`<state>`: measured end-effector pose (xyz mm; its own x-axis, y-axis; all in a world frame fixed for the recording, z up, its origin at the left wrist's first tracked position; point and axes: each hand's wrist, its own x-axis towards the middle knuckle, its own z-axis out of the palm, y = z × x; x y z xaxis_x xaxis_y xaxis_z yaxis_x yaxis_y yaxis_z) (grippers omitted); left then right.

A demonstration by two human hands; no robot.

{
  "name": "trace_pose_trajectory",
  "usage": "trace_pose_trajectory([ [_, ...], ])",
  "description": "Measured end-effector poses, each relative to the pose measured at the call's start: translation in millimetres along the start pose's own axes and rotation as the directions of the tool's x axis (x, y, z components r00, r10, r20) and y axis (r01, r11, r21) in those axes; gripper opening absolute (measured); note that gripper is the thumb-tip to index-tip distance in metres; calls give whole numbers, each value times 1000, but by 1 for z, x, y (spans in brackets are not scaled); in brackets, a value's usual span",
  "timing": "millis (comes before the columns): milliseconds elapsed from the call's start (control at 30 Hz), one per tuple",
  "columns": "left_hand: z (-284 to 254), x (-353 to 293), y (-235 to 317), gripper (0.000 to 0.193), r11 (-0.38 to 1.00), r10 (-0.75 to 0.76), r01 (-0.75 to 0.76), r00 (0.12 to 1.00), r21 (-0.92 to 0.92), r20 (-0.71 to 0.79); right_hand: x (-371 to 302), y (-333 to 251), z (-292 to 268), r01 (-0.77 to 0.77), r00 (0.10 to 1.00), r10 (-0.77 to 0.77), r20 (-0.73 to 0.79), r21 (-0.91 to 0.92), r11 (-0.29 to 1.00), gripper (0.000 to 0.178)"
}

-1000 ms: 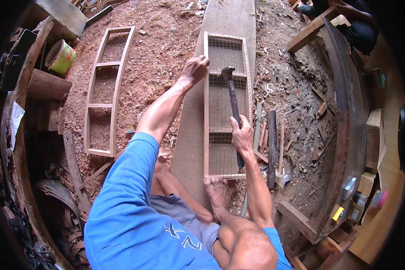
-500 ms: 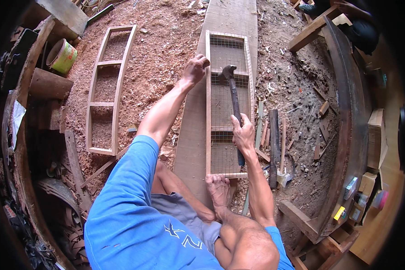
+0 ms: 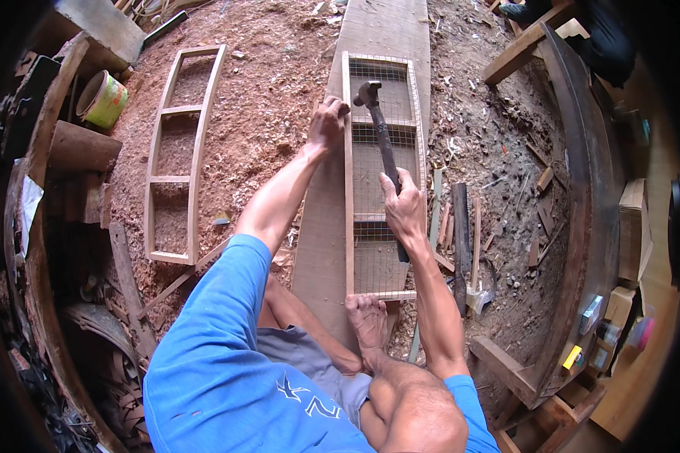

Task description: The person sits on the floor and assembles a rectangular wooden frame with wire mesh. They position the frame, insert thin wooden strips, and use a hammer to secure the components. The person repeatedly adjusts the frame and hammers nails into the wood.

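A long wooden frame (image 3: 348,249) with crossbars and wire mesh (image 3: 369,180) lies on a wide plank (image 3: 321,234) in front of me. My right hand (image 3: 405,208) is wrapped round the dark handle of a hammer (image 3: 383,140), its head raised over the upper part of the frame. My left hand (image 3: 328,124) is at the frame's left rail, level with the upper crossbar, fingers pinched together; whatever they hold is too small to make out. My bare foot (image 3: 367,313) is against the frame's near end.
A second wooden frame (image 3: 156,181) rests on the shavings-covered ground to the left. Beyond it is a green-yellow bucket (image 3: 107,102). Wood strips and a dark bar (image 3: 461,241) lie right of the plank. A dark wooden bench (image 3: 582,219) borders the right, with a person's leg (image 3: 610,49) behind.
The hammer and my right hand have moved up and slightly left, toward my left hand. My left hand has shifted slightly, still at the left rail.
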<state>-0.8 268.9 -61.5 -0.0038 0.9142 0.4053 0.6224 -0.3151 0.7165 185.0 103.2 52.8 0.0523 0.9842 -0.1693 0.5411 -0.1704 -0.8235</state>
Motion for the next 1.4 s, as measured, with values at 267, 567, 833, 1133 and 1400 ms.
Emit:
trace_pose_trajectory([
  [267, 9, -6, -4, 10, 999, -27, 25, 996, -30, -88, 11, -5, 12, 76, 997, -76, 4, -51, 996, 40],
  [567, 12, -9, -1, 9, 999, -4, -2, 990, -37, -142, 12, -4, 17, 57, 998, -58, -5, -104, 993, 37],
  [833, 8, -9, 0, 13, 997, -58, 51, 991, -64, -118, 10, -1, 16, 11, 1000, -10, 4, -76, 997, 37],
  [1133, 8, -9, 1, 13, 993, -100, 93, 989, -70, -109, 8, -4, 10, -13, 1000, 13, 5, -90, 996, 33],
  [1400, 11, -10, -4, 9, 998, -45, 38, 990, -58, -133, 12, -3, 13, 10, 1000, -10, -1, -75, 997, 31],
])
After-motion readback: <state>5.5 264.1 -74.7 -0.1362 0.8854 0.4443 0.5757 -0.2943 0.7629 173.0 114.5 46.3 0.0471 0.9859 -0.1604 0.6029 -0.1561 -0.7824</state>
